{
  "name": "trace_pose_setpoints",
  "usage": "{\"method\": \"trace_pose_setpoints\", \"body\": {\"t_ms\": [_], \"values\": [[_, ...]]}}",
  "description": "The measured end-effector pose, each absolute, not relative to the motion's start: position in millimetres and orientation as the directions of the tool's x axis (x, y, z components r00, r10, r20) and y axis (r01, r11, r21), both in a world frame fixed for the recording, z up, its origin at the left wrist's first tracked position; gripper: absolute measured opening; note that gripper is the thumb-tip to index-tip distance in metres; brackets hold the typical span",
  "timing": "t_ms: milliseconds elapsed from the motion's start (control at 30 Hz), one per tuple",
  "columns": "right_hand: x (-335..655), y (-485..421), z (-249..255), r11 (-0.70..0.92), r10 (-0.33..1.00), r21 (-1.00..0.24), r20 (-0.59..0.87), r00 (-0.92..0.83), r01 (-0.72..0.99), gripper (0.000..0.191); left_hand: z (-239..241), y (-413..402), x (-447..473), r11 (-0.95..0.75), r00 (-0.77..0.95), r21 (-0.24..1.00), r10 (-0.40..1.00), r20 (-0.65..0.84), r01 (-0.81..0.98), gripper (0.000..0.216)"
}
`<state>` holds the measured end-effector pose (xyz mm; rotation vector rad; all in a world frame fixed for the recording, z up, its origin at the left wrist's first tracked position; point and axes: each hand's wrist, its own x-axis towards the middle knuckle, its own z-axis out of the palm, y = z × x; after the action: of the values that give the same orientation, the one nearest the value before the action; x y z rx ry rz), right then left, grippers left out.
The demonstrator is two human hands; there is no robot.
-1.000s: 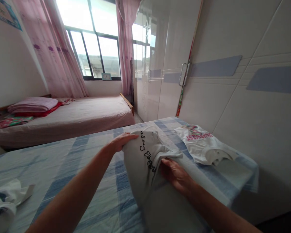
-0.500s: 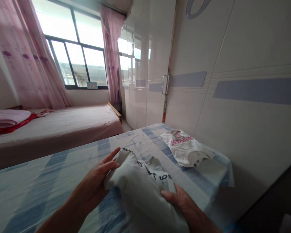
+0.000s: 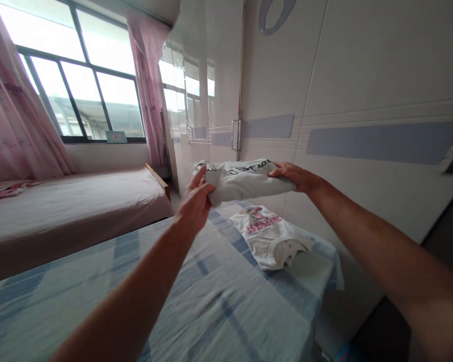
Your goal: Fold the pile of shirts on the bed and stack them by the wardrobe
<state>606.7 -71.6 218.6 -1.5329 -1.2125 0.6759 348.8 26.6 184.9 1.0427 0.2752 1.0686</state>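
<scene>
A folded grey shirt (image 3: 245, 181) with black lettering is held up in the air between both my hands. My left hand (image 3: 195, 199) grips its left end, fingers wrapped round the fabric. My right hand (image 3: 295, 177) clasps its right end from the far side. The shirt hovers above a folded white T-shirt (image 3: 269, 234) with pink print, which lies near the corner of the blue-and-white checked bed (image 3: 196, 306).
A glossy white wardrobe (image 3: 355, 100) with metal handles (image 3: 234, 134) stands close on the right. A second bed with a pink sheet (image 3: 68, 206) lies beyond, under a window (image 3: 79, 85) with pink curtains (image 3: 147, 85).
The grey shirt was folded on the bed, then both hands lifted it off and carried it forward and up, over the white T-shirt. The camera turned right.
</scene>
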Motion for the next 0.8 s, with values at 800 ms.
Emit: {"method": "trace_pose_setpoints", "body": {"t_ms": [800], "values": [[470.4, 2.6, 147.9, 0.02, 0.968, -0.121, 0.251, 0.011, 0.992, 0.058, -26.8, 93.6, 35.6, -0.422, 0.316, 0.321, 0.888, 0.334, 0.848, 0.042]]}}
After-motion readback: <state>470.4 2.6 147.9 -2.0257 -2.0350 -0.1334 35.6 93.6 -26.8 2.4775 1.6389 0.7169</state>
